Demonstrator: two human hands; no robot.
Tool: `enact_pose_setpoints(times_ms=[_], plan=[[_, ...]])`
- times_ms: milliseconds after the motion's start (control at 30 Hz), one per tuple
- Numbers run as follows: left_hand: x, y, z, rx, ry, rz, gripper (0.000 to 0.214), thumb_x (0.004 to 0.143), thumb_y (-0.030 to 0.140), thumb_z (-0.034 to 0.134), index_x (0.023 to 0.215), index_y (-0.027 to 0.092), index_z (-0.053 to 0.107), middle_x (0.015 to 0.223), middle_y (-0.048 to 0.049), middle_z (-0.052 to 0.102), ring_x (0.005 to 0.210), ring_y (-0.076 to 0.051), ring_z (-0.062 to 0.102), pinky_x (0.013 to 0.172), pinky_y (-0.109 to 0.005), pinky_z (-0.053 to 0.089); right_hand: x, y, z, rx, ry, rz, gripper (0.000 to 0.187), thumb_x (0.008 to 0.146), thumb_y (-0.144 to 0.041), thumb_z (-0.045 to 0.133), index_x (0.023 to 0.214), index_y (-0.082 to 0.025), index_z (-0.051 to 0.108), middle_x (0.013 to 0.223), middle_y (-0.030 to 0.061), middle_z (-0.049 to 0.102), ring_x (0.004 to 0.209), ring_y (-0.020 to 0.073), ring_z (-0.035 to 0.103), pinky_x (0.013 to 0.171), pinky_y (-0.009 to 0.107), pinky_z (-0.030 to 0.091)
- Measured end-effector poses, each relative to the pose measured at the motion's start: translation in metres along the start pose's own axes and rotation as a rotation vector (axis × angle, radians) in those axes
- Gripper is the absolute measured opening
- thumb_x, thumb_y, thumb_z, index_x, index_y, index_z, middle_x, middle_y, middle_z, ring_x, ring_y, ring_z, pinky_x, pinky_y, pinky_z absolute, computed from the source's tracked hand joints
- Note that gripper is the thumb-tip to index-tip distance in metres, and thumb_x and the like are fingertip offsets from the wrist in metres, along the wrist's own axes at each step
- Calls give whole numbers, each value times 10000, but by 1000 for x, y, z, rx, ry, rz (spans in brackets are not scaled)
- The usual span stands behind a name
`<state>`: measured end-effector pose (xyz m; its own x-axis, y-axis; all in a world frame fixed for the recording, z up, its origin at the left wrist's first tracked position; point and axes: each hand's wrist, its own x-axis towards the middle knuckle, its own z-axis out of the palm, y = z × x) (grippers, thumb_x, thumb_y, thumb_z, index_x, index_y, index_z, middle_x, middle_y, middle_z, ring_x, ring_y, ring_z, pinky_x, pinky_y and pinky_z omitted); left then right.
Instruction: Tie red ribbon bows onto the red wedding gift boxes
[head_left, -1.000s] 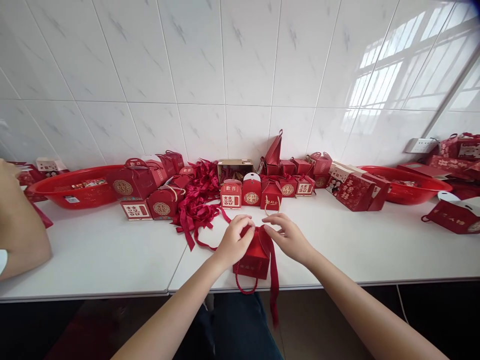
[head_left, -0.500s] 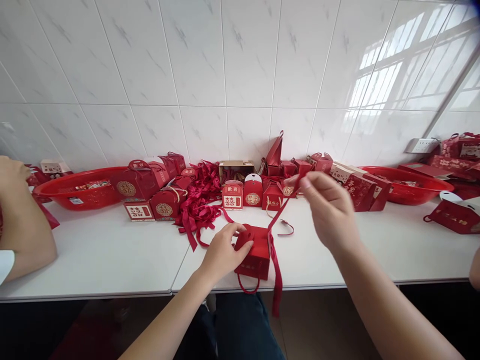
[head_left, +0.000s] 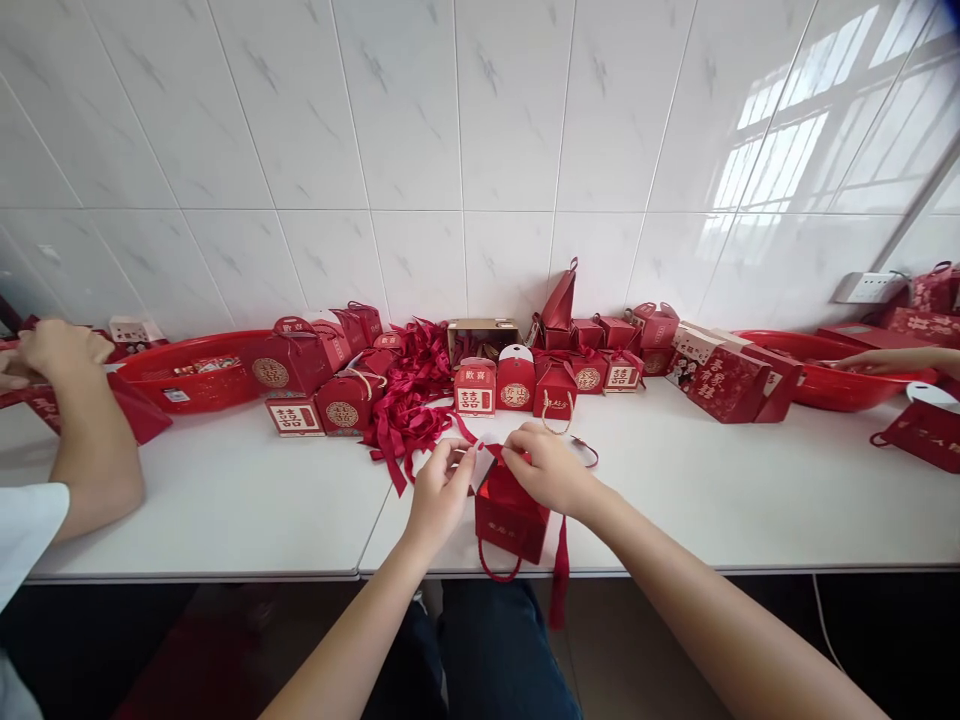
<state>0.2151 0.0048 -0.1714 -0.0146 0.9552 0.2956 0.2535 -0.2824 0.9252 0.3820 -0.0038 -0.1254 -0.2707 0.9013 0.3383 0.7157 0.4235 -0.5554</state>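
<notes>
A small red gift box (head_left: 511, 518) with a cord handle stands at the front edge of the white table (head_left: 225, 510). Both hands meet on top of it. My left hand (head_left: 439, 490) pinches at the box's top from the left, fingers closed. My right hand (head_left: 547, 468) grips a dark red ribbon (head_left: 559, 580) over the box's top; the ribbon's tail hangs down past the table edge. A white flap or tag shows between the two hands.
A heap of red ribbons (head_left: 405, 410) and rows of red gift boxes (head_left: 517, 380) line the back wall. Red basins stand at left (head_left: 187, 375) and right (head_left: 825, 365). Another person's arm (head_left: 82, 430) works at far left; another hand (head_left: 885, 360) reaches in at far right.
My right hand, raised half a second ago pulling the ribbon up and to the right, has come back down onto the box top beside my left hand. The view shifted slightly left.
</notes>
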Motion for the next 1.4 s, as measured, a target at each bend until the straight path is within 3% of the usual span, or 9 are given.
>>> enact_pose_setpoints(times_ms=[400,600,700,800,933,1033,1133,1267,1400], plan=[[-14,10,3,-137,-78,-69,326,809,524,554,939,225,535,853,-19,617,738,-174,623,595,-289,563,4,0,9,-43,-106,-33,217,888,-188,429,737,-193,584,815,52,585,816,189,559,739,302,385],[-5,13,6,51,-171,-100,324,851,515,410,792,213,513,706,8,559,672,-164,602,585,-285,564,6,-1,8,-36,-122,-58,218,892,-233,453,788,-204,642,856,63,615,844,200,579,781,326,408],[3,2,-9,183,-153,-84,264,818,449,455,740,211,535,730,-13,594,726,-193,619,667,-325,552,-6,10,-2,58,49,-56,222,910,-315,453,888,-202,643,972,85,627,943,219,579,865,363,417],[8,-14,-39,394,-48,-98,173,694,307,574,576,203,499,706,-68,591,878,-313,598,822,-484,481,-29,32,-15,180,236,55,260,910,-415,453,932,-211,613,1015,83,625,966,221,582,856,363,444],[11,-25,-66,558,109,-86,140,595,182,585,554,209,454,849,-165,595,1121,-460,443,921,-642,324,-60,61,-19,305,153,259,341,873,-548,491,902,-223,592,982,68,642,886,212,609,800,365,470],[12,-17,-52,498,51,12,85,724,250,533,798,211,552,1051,-131,602,1150,-351,470,986,-530,355,-66,70,-9,458,25,316,372,840,-576,536,932,-216,567,1004,60,628,871,199,615,787,355,469],[13,-4,-22,348,-101,77,205,858,404,444,893,229,544,1026,-60,626,1040,-233,569,923,-360,448,-61,72,1,624,-9,353,407,784,-591,605,905,-208,540,981,30,588,786,158,589,731,324,455],[9,3,8,93,-303,-12,300,821,511,540,884,220,498,963,-37,597,962,-207,577,865,-315,448,-52,70,6,829,-69,437,447,713,-602,681,797,-194,520,758,-39,509,609,92,450,599,262,380],[4,0,10,80,-384,-159,348,766,525,618,841,216,477,874,-3,558,836,-185,543,771,-303,422,-51,73,6,876,-202,432,469,741,-625,636,673,-174,529,675,-23,505,638,116,442,635,278,368]])
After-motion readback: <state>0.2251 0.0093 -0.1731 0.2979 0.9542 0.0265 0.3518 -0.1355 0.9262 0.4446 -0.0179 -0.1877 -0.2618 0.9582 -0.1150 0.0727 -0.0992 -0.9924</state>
